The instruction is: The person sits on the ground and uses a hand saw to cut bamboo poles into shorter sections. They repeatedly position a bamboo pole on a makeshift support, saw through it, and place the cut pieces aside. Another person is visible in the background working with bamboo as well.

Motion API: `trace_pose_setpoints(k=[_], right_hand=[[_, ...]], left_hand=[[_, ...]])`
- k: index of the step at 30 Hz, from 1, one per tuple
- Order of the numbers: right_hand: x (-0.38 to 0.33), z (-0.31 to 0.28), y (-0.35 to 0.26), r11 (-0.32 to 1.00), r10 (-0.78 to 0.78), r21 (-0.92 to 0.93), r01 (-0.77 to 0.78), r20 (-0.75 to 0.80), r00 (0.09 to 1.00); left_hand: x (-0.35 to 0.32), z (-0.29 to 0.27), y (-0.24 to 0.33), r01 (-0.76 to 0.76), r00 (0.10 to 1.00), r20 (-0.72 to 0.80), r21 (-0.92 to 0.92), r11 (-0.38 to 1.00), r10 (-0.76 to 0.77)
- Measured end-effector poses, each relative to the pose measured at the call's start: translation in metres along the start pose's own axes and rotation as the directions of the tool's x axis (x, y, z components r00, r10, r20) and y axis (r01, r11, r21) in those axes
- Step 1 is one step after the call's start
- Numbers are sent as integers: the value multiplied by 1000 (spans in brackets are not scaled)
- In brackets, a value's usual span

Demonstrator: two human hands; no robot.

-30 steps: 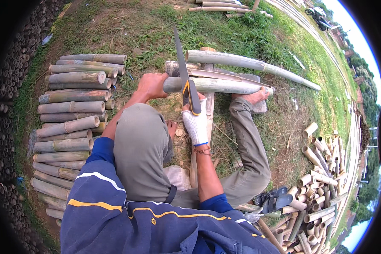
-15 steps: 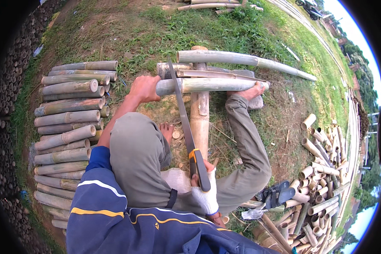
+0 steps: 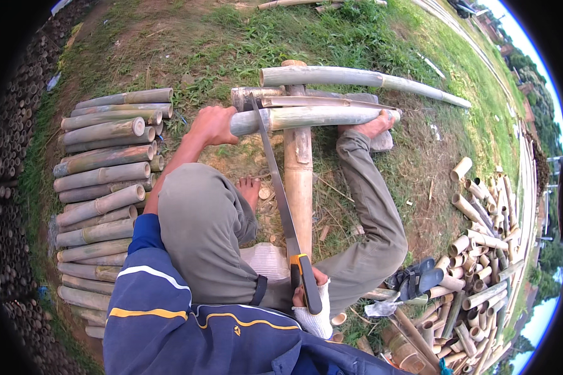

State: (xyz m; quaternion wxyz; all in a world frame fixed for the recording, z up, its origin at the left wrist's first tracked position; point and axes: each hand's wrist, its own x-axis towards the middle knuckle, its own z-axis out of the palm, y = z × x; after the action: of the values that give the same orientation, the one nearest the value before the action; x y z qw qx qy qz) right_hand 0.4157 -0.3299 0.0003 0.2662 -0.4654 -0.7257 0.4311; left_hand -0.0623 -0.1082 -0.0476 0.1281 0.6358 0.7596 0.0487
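Head view: the bare left hand point(image 3: 214, 125) wraps the cut end of a smooth, pale green bamboo pole point(image 3: 313, 117) lying across an upright wooden post point(image 3: 298, 169), while the white-gloved right hand point(image 3: 311, 306) is closed around the orange-and-black handle of a long, narrow steel handsaw point(image 3: 280, 200) whose blade meets the pole. Round, hollow bamboo sections point(image 3: 103, 169) lie stacked on the left; the right palm is hidden behind the handle.

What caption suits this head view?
Seated on grass, left hand steadies a bamboo pole while the gloved right hand draws a handsaw across it.
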Motion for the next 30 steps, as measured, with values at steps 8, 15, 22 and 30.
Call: trace_pose_setpoints(k=[8,15,22,30], right_hand=[[300,101,-9,917,-74,389,87,-48,996],[158,55,-3,966,41,254,-49,34,999],[74,-2,-23,993,-15,114,12,29,999],[263,74,-14,941,-13,338,1,35,999]], left_hand=[[3,-10,26,15,1000,-14,24,1000,-15],[-4,-11,5,26,998,54,-2,1000,-26],[1,-9,13,20,1000,-13,19,1000,-19],[10,-14,22,4,1000,19,-6,1000,-3]])
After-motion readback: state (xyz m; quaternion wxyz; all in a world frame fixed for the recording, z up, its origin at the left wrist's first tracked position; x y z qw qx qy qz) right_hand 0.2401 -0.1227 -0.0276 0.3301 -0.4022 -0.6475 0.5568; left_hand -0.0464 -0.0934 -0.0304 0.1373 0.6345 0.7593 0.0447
